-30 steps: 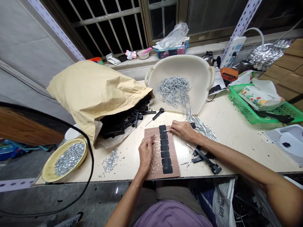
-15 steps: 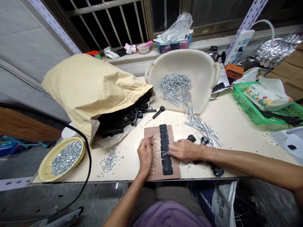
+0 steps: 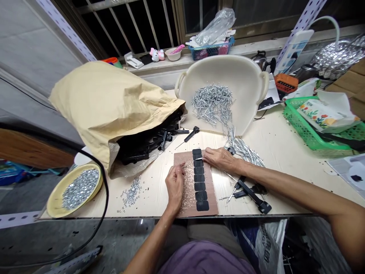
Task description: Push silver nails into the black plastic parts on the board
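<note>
A brown board point(image 3: 212, 201) lies at the table's front edge, bearing a column of black rounded pads point(image 3: 200, 186) and a scatter of tiny pale bits point(image 3: 188, 190). My left hand point(image 3: 174, 186) rests at the board's left edge, thumb and forefinger pressed together; whatever they may pinch is too small to make out. Over the upper right of the board, my right hand point(image 3: 218, 158) pinches a thin metal piece point(image 3: 199, 158), whose tip lies across one of the upper pads. Several black plastic parts with metal rods point(image 3: 251, 192) lie below my right forearm.
A tan sack point(image 3: 114, 99) spills black parts point(image 3: 154, 144) at left. Behind stands a white basin point(image 3: 242, 87) of metal pins point(image 3: 213, 102), more pins point(image 3: 246, 152) heaped before it. A yellow bowl point(image 3: 99, 182) holds small nuts. A green basket point(image 3: 302, 133) is at right.
My right hand has moved away from me, from the middle pads to the upper end of the column. My left hand stays in place. The view has shifted slightly.
</note>
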The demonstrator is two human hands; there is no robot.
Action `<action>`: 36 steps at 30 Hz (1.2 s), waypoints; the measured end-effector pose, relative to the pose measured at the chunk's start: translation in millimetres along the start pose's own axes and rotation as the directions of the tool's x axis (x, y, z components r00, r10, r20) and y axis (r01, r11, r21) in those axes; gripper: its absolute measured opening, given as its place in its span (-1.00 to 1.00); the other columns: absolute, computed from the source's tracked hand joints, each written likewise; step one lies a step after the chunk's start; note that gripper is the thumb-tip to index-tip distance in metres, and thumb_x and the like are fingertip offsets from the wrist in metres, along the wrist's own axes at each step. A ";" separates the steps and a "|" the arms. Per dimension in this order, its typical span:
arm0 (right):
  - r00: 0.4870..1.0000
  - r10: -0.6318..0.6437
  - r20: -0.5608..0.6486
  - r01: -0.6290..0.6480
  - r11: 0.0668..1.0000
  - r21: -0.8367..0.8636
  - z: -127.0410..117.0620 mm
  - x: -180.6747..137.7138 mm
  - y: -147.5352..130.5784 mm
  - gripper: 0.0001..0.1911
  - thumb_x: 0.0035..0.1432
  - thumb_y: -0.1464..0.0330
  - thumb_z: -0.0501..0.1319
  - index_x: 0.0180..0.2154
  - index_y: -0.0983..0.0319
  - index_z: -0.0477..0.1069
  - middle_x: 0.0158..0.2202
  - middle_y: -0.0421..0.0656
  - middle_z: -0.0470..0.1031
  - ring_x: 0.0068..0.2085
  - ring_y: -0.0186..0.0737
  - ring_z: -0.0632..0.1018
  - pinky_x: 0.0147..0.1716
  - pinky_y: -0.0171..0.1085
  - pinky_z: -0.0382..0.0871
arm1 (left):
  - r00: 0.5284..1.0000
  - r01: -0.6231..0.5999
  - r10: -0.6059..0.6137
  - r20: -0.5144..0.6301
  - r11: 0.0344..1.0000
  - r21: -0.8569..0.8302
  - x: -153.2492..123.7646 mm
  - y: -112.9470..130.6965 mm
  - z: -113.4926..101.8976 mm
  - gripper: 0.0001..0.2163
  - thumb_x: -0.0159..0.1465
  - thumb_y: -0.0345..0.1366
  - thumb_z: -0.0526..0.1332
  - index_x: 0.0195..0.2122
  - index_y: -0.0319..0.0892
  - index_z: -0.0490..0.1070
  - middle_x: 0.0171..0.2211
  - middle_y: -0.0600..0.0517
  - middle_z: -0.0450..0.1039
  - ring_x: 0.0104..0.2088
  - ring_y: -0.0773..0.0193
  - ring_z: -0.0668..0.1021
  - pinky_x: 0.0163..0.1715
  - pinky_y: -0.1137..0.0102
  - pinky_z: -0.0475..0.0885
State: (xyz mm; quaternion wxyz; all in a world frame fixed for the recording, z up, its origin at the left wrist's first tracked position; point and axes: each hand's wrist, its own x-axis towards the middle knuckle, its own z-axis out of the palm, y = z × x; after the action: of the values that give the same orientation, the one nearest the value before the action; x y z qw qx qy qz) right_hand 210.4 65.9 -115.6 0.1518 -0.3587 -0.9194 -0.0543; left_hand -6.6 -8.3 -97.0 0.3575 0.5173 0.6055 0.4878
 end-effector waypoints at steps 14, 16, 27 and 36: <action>0.974 -0.178 0.140 0.163 0.980 0.115 -58.2 -48.1 -20.7 -0.64 0.32 0.24 -0.03 -0.46 0.23 0.33 -0.46 -0.21 0.33 -0.49 -0.38 0.30 -0.50 -0.31 0.06 | 1.000 -0.020 0.021 0.016 0.998 -0.060 1.1 1.6 -1.4 -0.68 0.30 -0.16 0.04 -0.51 -0.17 0.41 -0.32 -0.02 0.49 -0.12 0.19 0.50 -0.18 0.39 0.34; 0.977 -0.166 0.135 0.150 0.982 0.118 -61.9 -37.7 -16.8 -0.65 0.30 0.22 -0.01 -0.43 0.23 0.38 -0.43 -0.17 0.40 -0.42 -0.34 0.36 -0.43 -0.30 0.12 | 0.999 -0.035 0.036 0.018 0.998 -0.047 -2.7 3.5 -1.0 -0.72 0.30 -0.17 0.05 -0.38 -0.17 0.49 -0.29 -0.03 0.48 -0.16 0.20 0.51 -0.17 0.37 0.35; 0.994 -0.106 -0.014 0.106 0.994 0.023 41.3 109.8 19.3 -0.72 0.29 0.28 0.02 -0.09 0.15 0.44 -0.13 -0.09 0.50 -0.08 -0.10 0.36 -0.15 -0.15 0.10 | 0.963 -0.164 0.261 -0.063 0.759 0.630 -27.7 -25.0 -117.7 -0.75 0.29 -0.27 0.08 -0.08 -0.06 0.48 -0.28 -0.07 0.43 -0.25 0.16 0.45 -0.26 0.31 0.35; 0.994 -0.066 -0.091 0.069 0.997 0.030 27.6 113.5 15.9 -0.69 0.32 0.35 -0.06 -0.22 0.29 0.43 -0.24 -0.01 0.45 -0.21 -0.15 0.42 -0.21 -0.20 0.23 | 0.970 -0.192 0.213 0.120 0.358 0.914 5.2 -55.7 -158.3 -0.79 0.31 -0.22 0.05 -0.21 0.02 0.49 -0.31 -0.03 0.41 -0.26 0.13 0.33 -0.54 0.39 0.18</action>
State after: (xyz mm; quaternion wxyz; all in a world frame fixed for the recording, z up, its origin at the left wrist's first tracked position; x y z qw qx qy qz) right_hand 135.4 156.4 -105.7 0.1972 -0.3219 -0.9240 -0.0603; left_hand -171.5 -37.6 -107.6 -0.0574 0.6937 0.7086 0.1158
